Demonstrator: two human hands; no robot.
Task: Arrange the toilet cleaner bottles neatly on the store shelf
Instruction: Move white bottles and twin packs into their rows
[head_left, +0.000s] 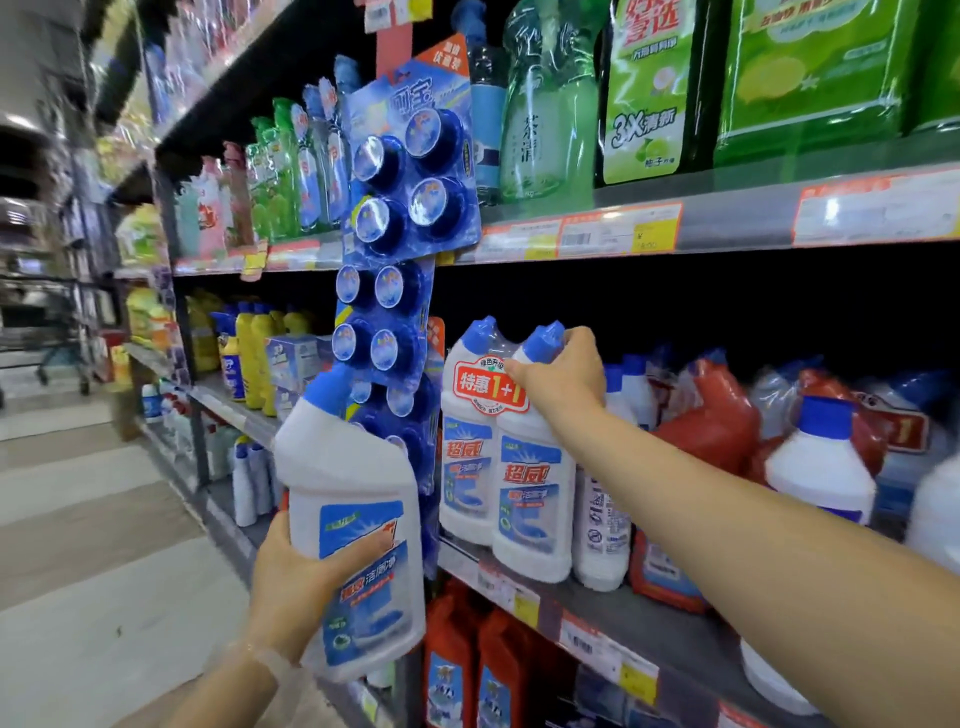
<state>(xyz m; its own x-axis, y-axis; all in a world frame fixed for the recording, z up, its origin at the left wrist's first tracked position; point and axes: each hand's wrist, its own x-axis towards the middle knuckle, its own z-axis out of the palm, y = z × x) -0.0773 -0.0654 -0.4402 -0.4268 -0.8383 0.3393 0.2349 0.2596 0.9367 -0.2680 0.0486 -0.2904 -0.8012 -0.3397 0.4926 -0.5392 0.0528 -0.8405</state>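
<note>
My left hand (306, 577) grips a white toilet cleaner bottle (353, 519) with a blue angled cap, held upright in the aisle in front of the shelf. My right hand (563, 371) grips the neck of a shrink-wrapped twin pack of white toilet cleaner bottles (506, 452) with a red "1+1" sticker. The pack stands at the front of the middle shelf (613, 623). Behind it stands another white bottle (602, 525), partly hidden by my forearm.
Hanging strips of blue toilet tablets (410, 176) dangle between my two hands. Red bottles (711, 415) and a white bottle with a blue cap (821, 467) sit to the right on the same shelf. Green detergent packs fill the upper shelf; red bottles (478, 670) stand below.
</note>
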